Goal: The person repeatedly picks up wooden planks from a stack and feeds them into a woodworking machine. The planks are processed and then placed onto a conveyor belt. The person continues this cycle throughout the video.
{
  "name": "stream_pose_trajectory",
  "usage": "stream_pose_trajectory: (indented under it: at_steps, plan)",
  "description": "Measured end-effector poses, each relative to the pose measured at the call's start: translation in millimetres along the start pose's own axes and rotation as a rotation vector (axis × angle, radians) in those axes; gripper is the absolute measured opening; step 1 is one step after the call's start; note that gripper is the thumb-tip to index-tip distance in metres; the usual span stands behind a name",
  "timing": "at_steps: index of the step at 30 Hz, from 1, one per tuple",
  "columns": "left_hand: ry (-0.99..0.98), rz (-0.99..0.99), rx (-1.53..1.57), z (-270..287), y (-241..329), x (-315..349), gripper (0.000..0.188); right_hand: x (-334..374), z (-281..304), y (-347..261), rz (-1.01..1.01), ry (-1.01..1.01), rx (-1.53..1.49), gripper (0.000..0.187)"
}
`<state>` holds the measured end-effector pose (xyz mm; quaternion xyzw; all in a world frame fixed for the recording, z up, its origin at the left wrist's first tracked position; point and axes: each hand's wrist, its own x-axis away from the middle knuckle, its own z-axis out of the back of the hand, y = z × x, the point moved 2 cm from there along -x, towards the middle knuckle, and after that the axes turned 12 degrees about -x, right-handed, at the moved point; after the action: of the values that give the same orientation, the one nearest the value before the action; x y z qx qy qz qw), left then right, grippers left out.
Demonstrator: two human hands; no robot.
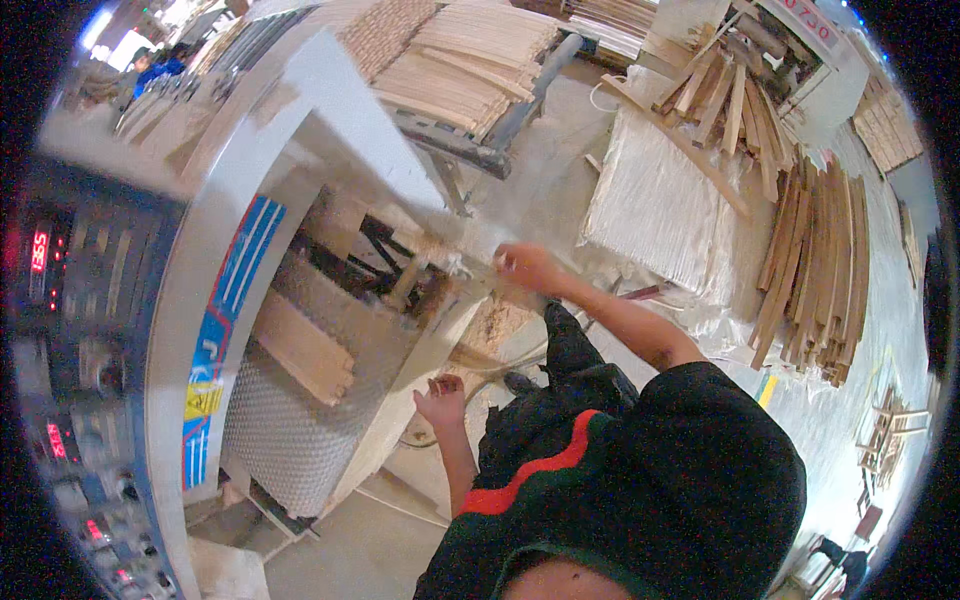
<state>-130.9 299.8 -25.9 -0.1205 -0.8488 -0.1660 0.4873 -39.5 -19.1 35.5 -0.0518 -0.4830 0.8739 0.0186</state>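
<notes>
In front of my body, my left hand [440, 403] is raised beside the near edge of the machine bed, thumb apart and fingers loosely bent, with nothing visible in it. My right hand [528, 268] reaches out to the far end of the bed, its fingers curled in by a metal part; blur hides what they hold, if anything. Several pale wooden strips [305, 350] lie side by side on the textured grey bed [290, 440]. Past them sits a dark mechanism [375, 255] in the machine's opening.
A control panel [95, 290] with red displays stands at the left, next to the white machine frame [225, 240]. Sawdust [492, 325] covers the floor near my feet. Stacked wood strips [455, 70] lie beyond. A wrapped pallet [655, 190] and brown slats [815, 260] are at the right.
</notes>
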Motion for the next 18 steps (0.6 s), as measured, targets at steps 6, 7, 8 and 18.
stream_pose_trajectory:
  at_steps: [6,7,8,18]
  plan:
    - [-0.010,0.104,-0.531,-65,-59,-19,0.040,-138,108,106,-0.205,0.377,0.282,0.046]
    - [-0.011,0.097,-0.613,-81,-66,-17,0.040,-165,124,115,-0.262,0.422,0.342,0.051]
    - [-0.009,0.090,-0.695,-98,-72,-12,0.040,-189,138,127,-0.292,0.448,0.281,0.052]
    - [0.115,-0.042,-0.804,-184,-115,-21,0.039,-361,184,231,-0.243,0.414,0.030,0.030]
